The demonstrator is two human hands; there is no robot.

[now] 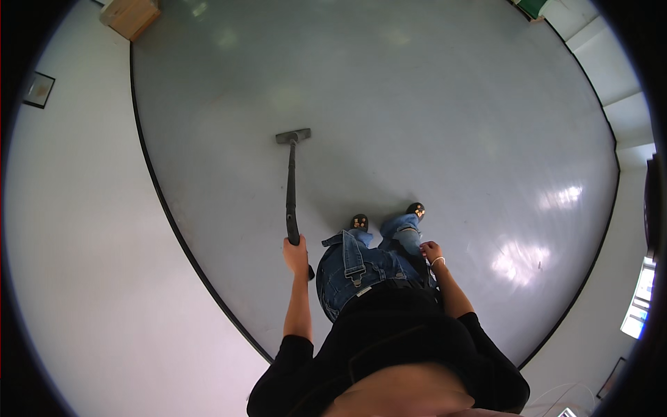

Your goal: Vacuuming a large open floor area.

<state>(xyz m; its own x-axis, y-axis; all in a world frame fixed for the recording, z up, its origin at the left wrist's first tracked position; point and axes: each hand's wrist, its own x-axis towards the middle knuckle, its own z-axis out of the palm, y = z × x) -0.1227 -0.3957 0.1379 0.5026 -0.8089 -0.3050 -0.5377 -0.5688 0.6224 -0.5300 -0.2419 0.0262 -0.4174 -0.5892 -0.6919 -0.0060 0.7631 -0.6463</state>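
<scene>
My left hand (296,254) is closed around the upper end of a black vacuum cleaner wand (292,193). At the wand's far end a flat floor nozzle (293,136) rests on the grey floor (417,130), ahead and to the left of my feet. My right hand (431,251), with a pale bracelet at its wrist, hangs beside my right thigh near the blue denim clothing (354,266). Its fingers are partly curled, and whether they touch or hold anything is unclear.
A white wall (94,219) with a black baseboard (161,195) runs along the left. At the far left stands a wooden box-like piece (136,18); a green object (531,7) is at the far right. Dark shoes (359,222) with gold-coloured ornaments stand on the floor.
</scene>
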